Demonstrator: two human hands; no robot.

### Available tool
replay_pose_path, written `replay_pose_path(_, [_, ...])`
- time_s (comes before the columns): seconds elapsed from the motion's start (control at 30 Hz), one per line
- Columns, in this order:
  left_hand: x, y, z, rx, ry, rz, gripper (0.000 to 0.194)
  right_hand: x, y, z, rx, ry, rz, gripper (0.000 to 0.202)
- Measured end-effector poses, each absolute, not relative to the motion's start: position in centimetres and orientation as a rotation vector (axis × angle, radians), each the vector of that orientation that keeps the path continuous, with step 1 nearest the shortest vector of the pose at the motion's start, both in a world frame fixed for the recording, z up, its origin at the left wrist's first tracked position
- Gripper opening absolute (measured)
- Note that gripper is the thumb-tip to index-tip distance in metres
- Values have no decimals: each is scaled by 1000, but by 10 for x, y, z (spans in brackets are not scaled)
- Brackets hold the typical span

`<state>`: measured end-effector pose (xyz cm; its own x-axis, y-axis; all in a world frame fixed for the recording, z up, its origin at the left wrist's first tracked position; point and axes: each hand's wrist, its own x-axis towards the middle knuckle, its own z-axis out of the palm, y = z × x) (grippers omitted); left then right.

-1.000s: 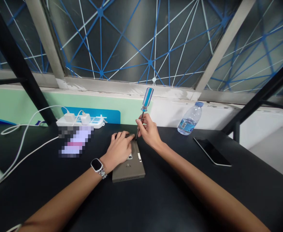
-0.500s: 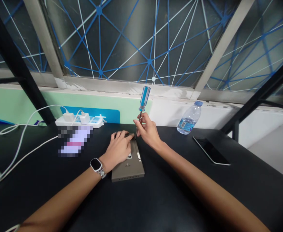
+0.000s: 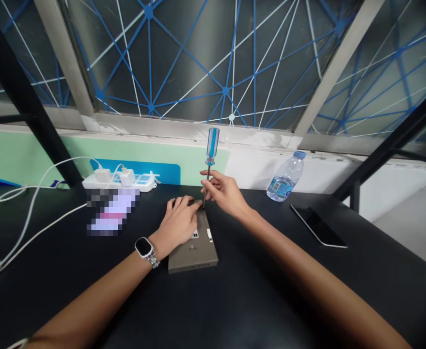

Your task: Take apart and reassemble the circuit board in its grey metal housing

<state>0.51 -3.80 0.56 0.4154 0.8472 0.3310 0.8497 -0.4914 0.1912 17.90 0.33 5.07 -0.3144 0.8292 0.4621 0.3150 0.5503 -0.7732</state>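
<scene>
A flat grey-brown box-shaped device (image 3: 183,259) with a row of small vents along its near edge lies on the black table. My left hand (image 3: 178,220) rests on its upper left part, fingers stretched out over the surface and covering much of it. My right hand (image 3: 223,191) has its thumb and fingers on the metal shaft of a screwdriver (image 3: 212,145) with a clear and blue handle. The screwdriver stands nearly upright, handle up, its tip at the device's far right corner. Whether the tip sits in a screw is too small to tell.
A white power strip (image 3: 140,182) with plugged-in chargers and cables stands at the back left, a blurred-out phone-like thing (image 3: 114,215) in front of it. On the right are a water bottle (image 3: 284,177) and a dark-screened phone (image 3: 318,225). A window wall closes the back.
The screwdriver's handle has swung left, so it stands more upright. My right index finger is straighter. My left hand and the device have stayed in place.
</scene>
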Motion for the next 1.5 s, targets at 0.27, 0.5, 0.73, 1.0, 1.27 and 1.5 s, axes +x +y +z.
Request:
replay_pose_path(0.27, [0, -30, 1, -2818, -1421, -800, 50, 184, 0, 61, -979, -1944, 791, 40])
replay_pose_path(0.5, [0, -6, 9, -3224, -1242, -1418, 39, 188, 5, 58, -894, -2007, 819, 39])
replay_pose_path(0.73, [10, 7, 10, -3427, -1219, -1901, 22, 191, 6, 58, -883, -1969, 916, 38])
replay_pose_path(1.0, [13, 1, 11, -3179, -1374, -1928, 9, 186, -1, 62, -970, -1853, 831, 27])
replay_pose_path(1.27, [15, 5, 10, -3078, -1432, -1895, 12, 184, 2, 64, -954, -1698, 1040, 25])
replay_pose_path(1.5, [23, 15, 11, -3296, -1326, -1932, 13, 182, -3, 70, -935, -1798, 1101, 23])
